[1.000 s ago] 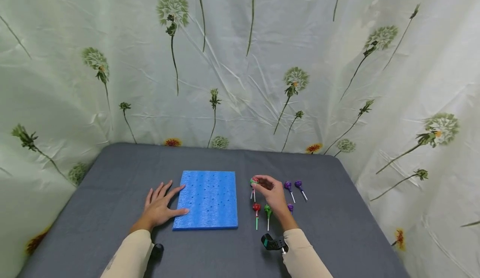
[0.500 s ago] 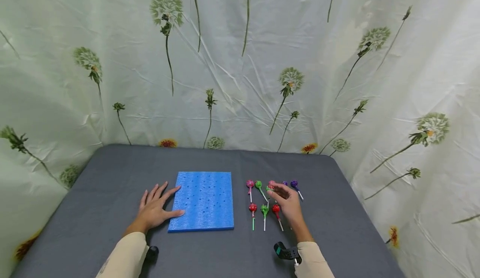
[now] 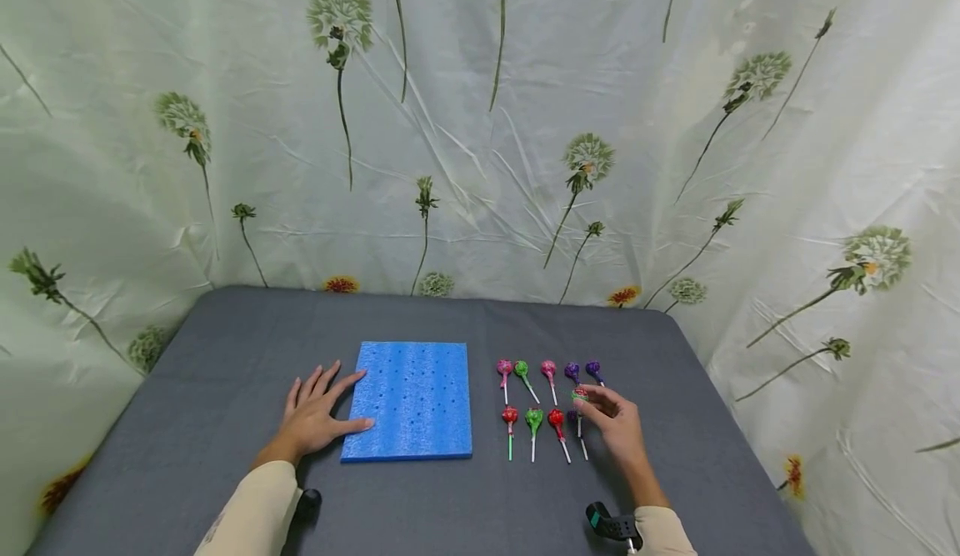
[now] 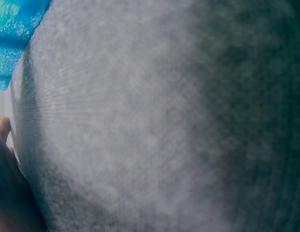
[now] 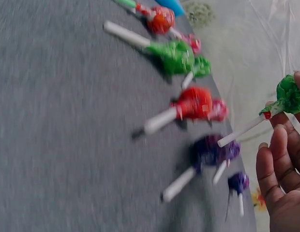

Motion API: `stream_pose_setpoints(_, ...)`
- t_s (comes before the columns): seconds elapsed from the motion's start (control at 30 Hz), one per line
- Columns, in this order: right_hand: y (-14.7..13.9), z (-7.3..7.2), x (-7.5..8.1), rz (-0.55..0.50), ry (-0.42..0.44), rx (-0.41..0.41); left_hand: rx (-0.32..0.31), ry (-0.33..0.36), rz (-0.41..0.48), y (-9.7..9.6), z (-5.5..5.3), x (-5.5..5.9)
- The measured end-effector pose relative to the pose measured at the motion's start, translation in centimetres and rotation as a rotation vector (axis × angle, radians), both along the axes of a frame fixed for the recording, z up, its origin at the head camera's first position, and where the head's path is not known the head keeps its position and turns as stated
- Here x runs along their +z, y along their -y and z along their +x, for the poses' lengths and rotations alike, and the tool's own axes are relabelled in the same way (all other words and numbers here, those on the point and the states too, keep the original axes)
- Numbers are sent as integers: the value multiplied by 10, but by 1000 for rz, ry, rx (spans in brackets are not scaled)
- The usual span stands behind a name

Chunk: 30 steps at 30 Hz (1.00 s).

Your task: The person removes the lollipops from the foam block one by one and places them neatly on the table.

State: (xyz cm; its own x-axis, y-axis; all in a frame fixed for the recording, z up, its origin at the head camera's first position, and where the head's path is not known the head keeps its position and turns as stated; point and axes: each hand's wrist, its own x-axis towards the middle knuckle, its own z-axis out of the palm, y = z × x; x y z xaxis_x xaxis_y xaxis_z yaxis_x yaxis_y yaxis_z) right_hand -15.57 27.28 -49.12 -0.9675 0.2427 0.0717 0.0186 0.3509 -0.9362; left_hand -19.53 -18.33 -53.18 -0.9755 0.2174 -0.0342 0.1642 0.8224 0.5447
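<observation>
My right hand (image 3: pixel 615 427) pinches a lollipop (image 5: pixel 288 96) in a green wrapper with some red by its head, its white stick pointing down. It hovers above the right end of two rows of lollipops. Just below it lies a purple lollipop (image 5: pixel 207 151), partly covered in the head view. To the left in the front row are a red lollipop (image 3: pixel 557 419), a green lollipop (image 3: pixel 534 419) and another red one with a green stick. My left hand (image 3: pixel 313 417), fingers spread, touches the left edge of a blue foam board (image 3: pixel 412 402) dotted with small holes.
Behind the front row lie pink (image 3: pixel 549 368), green (image 3: pixel 522 368) and purple lollipops (image 3: pixel 594 368), sticks toward me. A grey cloth (image 3: pixel 247 356) covers the table, and a curtain (image 3: pixel 480 164) with a dandelion print hangs along its back edge.
My right hand has carried the green-wrapped lollipop rightward across the rows, from the left end to the right end, uncovering lollipops behind it. My left hand stays on the board's edge.
</observation>
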Motion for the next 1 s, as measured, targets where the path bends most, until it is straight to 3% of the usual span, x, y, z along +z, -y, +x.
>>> stream_pose_setpoints(0.33,-29,6,-9,45,-26,-42,4,17,2,-1,-1,0)
stream_pose_setpoints(0.7,-44,3,-25,48,97,-55,-1,15,1,0,0,1)
stream_pose_setpoints(1.0,-39,-1,-30,99,132,-64,1,16,-4,-1,-1,0)
